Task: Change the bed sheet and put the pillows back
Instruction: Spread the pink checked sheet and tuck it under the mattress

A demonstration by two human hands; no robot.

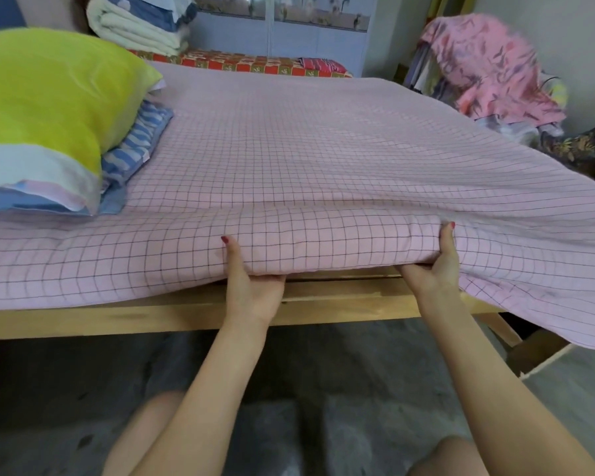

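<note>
A pink checked bed sheet (pixel 316 159) covers the mattress on a wooden bed frame (pixel 152 317). My left hand (pixel 251 286) and my right hand (pixel 433 266) both grip the near edge of the mattress, wrapped in the sheet. The fingers are under it and the thumbs press on its side. This edge is lifted a little off the frame. The sheet's right corner (pixel 547 304) hangs loose over the side. A yellow-green pillow (pixel 45 108) lies at the left on a blue striped pillow (pixel 138 146).
Folded white and blue blankets (pixel 138 25) are stacked at the far left on a red patterned bedding strip (pixel 241 63). A pile of pink floral clothes (pixel 488 67) stands to the right of the bed. Grey floor (pixel 323 389) lies below me.
</note>
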